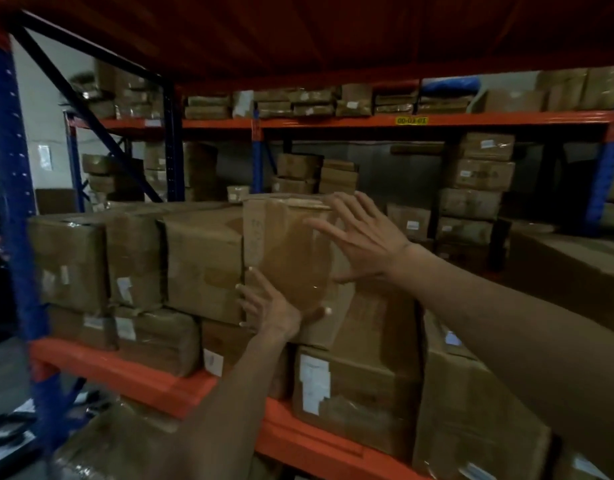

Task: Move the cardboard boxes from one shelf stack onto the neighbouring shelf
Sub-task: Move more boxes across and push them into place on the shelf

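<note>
Tall brown taped cardboard box [288, 251] atop stacked boxes on orange steel shelf [153, 379], left edge against neighbouring brown carton [203, 261]. Left hand [269, 308] spread at lower edge; right hand [362, 235] spread, flat on front. Open room right.

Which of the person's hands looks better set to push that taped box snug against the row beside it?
The right hand, probably. It lies spread flat on the upper right of the taped box, the side away from the row of boxes. The left hand sits low at the box's left bottom corner, on the row's side.
</note>
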Action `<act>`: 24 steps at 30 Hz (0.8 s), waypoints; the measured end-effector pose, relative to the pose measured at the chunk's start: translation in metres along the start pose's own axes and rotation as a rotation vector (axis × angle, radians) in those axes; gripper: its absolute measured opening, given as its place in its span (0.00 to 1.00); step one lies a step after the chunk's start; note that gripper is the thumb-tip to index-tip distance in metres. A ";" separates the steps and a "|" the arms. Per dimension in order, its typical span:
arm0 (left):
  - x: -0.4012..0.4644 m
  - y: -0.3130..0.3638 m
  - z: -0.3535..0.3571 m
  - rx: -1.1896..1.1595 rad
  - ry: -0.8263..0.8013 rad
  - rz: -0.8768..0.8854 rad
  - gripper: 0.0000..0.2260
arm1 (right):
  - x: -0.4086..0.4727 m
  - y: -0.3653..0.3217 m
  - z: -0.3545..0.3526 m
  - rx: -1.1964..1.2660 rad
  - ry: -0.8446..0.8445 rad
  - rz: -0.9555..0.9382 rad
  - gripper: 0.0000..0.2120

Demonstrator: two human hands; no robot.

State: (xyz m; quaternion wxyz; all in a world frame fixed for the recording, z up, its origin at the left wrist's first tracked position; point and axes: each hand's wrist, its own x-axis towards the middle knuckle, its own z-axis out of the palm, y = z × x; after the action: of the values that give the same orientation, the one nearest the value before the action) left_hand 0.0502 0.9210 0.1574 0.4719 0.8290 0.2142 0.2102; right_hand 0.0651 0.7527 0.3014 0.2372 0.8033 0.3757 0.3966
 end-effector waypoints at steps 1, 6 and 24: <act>0.006 -0.003 0.002 0.018 -0.015 0.003 0.79 | 0.019 -0.010 0.003 -0.010 -0.009 -0.027 0.57; 0.020 -0.017 0.024 0.058 0.149 0.137 0.77 | 0.084 -0.039 0.015 0.009 -0.067 -0.020 0.60; 0.023 -0.004 0.010 -0.578 0.181 -0.343 0.50 | 0.017 -0.009 0.029 0.180 0.096 0.410 0.64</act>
State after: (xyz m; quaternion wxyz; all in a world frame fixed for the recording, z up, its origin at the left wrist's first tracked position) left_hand 0.0738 0.9290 0.1529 0.6947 0.5909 0.3231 0.2526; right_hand 0.0920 0.7690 0.2865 0.0606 0.8609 0.2495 0.4392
